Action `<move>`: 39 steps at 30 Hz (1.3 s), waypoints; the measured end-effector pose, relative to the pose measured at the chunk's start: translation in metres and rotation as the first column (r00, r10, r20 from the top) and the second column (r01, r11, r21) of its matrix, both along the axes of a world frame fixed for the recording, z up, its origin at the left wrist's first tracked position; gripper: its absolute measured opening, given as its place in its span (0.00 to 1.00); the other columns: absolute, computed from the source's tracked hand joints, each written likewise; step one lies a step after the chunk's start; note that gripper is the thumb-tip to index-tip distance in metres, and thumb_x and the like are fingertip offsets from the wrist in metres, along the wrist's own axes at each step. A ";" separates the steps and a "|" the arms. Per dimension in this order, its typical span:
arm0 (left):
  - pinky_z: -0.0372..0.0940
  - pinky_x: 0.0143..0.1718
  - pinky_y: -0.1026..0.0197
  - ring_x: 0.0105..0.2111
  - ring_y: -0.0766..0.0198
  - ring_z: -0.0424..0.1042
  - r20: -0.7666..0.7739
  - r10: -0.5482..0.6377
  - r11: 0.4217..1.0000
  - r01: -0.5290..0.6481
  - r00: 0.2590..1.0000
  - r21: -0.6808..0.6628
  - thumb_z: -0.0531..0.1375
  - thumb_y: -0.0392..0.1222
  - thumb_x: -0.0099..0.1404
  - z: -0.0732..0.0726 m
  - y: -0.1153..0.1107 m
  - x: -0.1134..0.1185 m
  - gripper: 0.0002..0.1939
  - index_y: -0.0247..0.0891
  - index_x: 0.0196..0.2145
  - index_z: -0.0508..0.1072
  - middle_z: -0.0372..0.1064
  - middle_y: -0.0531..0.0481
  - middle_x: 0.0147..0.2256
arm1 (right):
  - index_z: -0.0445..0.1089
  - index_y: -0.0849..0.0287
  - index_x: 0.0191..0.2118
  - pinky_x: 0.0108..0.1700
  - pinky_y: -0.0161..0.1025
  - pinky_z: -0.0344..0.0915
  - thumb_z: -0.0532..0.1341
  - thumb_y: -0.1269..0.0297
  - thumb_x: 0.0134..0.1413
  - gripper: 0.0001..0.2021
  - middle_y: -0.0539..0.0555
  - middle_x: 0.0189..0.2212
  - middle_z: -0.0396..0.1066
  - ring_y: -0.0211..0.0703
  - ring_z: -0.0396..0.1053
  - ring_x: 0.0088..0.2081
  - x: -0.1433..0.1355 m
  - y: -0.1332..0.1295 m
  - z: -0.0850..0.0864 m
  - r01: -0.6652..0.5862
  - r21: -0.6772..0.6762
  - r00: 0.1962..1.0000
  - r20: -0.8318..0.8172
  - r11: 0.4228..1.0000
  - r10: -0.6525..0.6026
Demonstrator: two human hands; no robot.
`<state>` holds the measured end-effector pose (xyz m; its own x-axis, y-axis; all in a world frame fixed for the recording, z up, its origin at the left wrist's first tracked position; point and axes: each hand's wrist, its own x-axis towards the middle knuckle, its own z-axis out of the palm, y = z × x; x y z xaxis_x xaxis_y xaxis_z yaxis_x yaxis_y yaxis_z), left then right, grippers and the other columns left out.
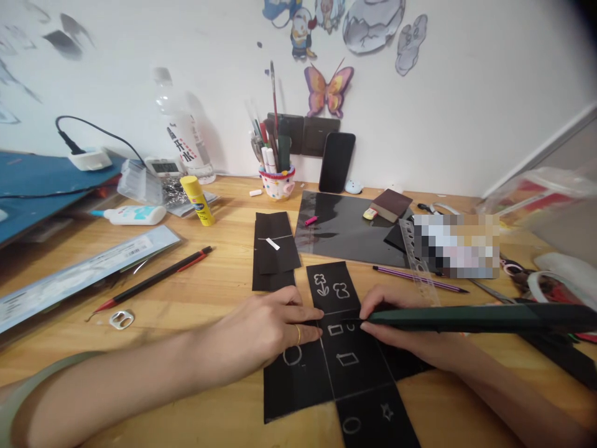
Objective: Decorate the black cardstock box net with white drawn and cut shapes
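Note:
A cross-shaped sheet of black card [347, 376] lies on the table, with white outlines of a flower, a butterfly, rectangles, circles and a star drawn on its panels. My left hand [275, 323], a ring on one finger, rests on the card with its fingers stretched out, fingertips beside the middle panel's left fold line. My right hand [396, 317] is closed around a long dark green utility knife [466, 317]. The knife's thin tip points left, at the small curved outline near the upper rectangle. Part of the card is hidden beneath both hands.
Further back are black card pieces [277, 261], a glue stick [198, 200], a pen cup [277, 182], a phone [337, 163] and a bottle [184, 134]. A red-and-black pencil [153, 280] and a pull tab [122, 320] lie left; a purple pencil [420, 279] and scissors [510, 267] lie right.

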<state>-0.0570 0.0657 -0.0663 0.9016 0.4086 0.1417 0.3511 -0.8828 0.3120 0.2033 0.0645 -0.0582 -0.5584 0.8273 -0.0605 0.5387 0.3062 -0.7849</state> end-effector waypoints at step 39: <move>0.64 0.42 0.59 0.44 0.59 0.62 -0.027 0.043 0.997 -0.041 0.999 0.065 0.46 0.34 0.68 -0.004 -0.003 0.001 0.17 0.38 0.50 0.66 0.62 0.52 0.54 | 0.58 0.53 0.28 0.23 0.36 0.59 0.53 0.64 0.53 0.04 0.47 0.20 0.64 0.40 0.64 0.23 -0.044 -0.045 -0.003 0.443 0.260 0.881 0.052 0.858 -0.470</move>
<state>-0.0558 0.0627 -0.0701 0.8879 0.4370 0.1437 0.3959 -0.8851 0.2448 0.1596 0.0195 -0.0613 -0.1155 0.9851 0.1275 0.7410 0.1710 -0.6494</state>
